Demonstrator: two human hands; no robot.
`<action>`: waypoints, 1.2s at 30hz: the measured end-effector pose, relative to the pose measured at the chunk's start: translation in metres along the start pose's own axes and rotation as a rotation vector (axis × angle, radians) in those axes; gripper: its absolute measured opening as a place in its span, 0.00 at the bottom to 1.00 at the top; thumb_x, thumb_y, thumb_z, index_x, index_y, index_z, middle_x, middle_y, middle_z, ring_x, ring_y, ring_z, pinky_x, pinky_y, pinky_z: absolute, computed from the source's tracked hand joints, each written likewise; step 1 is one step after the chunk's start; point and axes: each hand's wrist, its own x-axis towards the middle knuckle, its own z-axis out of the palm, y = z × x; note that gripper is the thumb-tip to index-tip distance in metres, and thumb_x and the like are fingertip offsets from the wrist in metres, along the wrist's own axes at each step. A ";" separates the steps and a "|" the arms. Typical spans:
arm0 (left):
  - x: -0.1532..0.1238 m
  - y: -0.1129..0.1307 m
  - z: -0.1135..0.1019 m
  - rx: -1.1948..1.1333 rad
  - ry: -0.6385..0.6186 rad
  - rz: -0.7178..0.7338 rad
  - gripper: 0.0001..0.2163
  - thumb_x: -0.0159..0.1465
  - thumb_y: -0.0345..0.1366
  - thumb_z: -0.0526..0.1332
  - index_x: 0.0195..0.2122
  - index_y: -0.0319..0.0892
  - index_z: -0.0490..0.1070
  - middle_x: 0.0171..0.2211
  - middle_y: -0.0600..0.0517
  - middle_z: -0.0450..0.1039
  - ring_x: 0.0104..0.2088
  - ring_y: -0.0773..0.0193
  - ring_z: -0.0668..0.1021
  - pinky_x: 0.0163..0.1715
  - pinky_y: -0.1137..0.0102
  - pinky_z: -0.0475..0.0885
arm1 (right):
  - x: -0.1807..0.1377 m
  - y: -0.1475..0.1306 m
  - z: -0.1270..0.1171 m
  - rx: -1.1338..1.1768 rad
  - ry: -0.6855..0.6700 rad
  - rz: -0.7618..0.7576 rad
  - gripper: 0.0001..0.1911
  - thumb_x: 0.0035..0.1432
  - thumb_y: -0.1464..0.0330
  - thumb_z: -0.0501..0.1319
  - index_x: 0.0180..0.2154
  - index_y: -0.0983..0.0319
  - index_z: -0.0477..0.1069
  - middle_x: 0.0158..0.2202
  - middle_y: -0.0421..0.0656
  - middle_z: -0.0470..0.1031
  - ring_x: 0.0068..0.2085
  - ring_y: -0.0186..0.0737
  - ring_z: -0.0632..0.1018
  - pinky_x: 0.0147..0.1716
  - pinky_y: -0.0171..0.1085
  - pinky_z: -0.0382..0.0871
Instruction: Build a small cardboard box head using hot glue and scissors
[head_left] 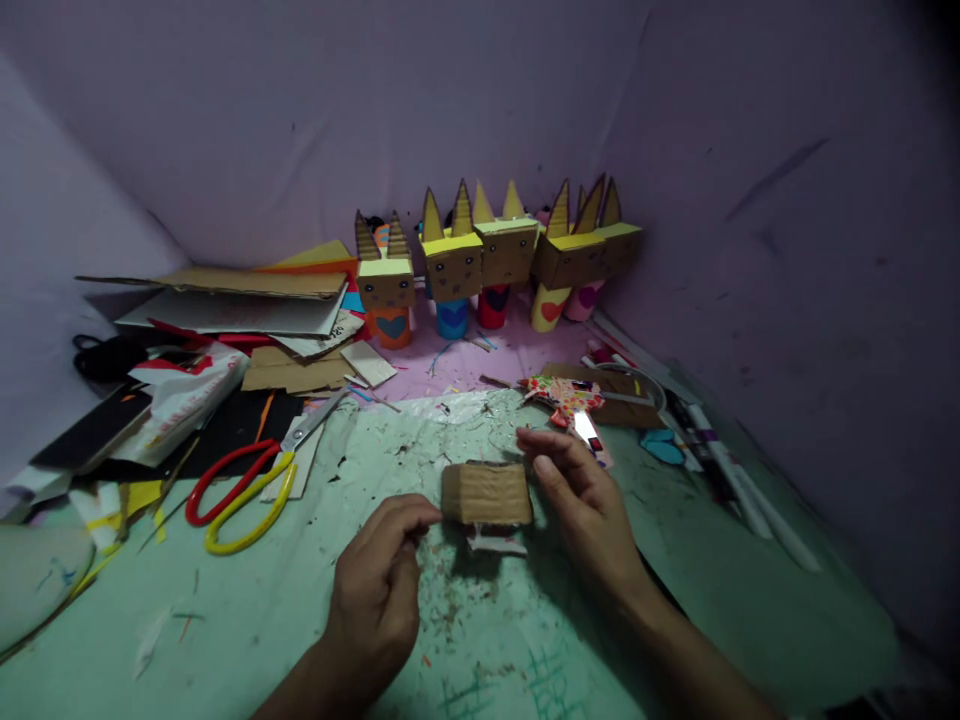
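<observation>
A small brown cardboard box [491, 492] sits on the green table surface, with a torn pale flap showing along its near side. At its left edge is my left hand [379, 585]; the fingers are loosely bent, the thumb is apart from them, and the index fingertip is at or very near the box. My right hand [589, 505] is beside the box's right end, its fingers stretched forward and parted from the thumb. Neither hand grips anything that I can see. Whether the left fingertip actually touches the box is hard to tell.
Scissors [244, 500] with red and yellow handles lie left. Behind them are stacked cardboard sheets [247, 280]. Several cardboard figures with pointed ears [454, 265] stand at the back. A patterned, phone-shaped item [566, 400], a blue paper heart [661, 446] and white markers [731, 470] lie right.
</observation>
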 end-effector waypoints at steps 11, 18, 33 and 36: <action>0.007 0.001 0.006 0.042 0.036 -0.203 0.17 0.58 0.25 0.54 0.49 0.40 0.64 0.43 0.45 0.70 0.29 0.68 0.75 0.27 0.72 0.75 | -0.049 -0.008 -0.017 -0.401 0.007 -0.320 0.05 0.55 0.67 0.62 0.35 0.58 0.74 0.32 0.44 0.79 0.34 0.43 0.80 0.33 0.40 0.77; 0.016 0.004 0.000 0.079 -0.283 -0.059 0.35 0.56 0.22 0.54 0.65 0.49 0.49 0.65 0.39 0.52 0.48 0.54 0.77 0.39 0.62 0.78 | -0.053 0.007 -0.004 -0.448 -0.160 -0.479 0.17 0.56 0.73 0.59 0.48 0.57 0.70 0.42 0.46 0.80 0.41 0.44 0.82 0.38 0.42 0.79; 0.018 -0.015 0.019 0.316 -0.311 0.171 0.34 0.55 0.21 0.49 0.63 0.46 0.50 0.57 0.37 0.64 0.50 0.50 0.76 0.37 0.60 0.79 | -0.052 0.010 -0.014 -0.701 -0.545 -0.748 0.11 0.59 0.75 0.54 0.34 0.57 0.74 0.37 0.39 0.83 0.23 0.37 0.77 0.19 0.35 0.69; 0.020 -0.015 0.015 0.301 -0.322 0.156 0.35 0.56 0.22 0.50 0.65 0.45 0.45 0.61 0.35 0.57 0.51 0.50 0.75 0.36 0.62 0.79 | -0.052 0.011 -0.015 -0.711 -0.486 -0.750 0.12 0.61 0.73 0.53 0.35 0.58 0.74 0.37 0.41 0.82 0.25 0.38 0.77 0.20 0.36 0.70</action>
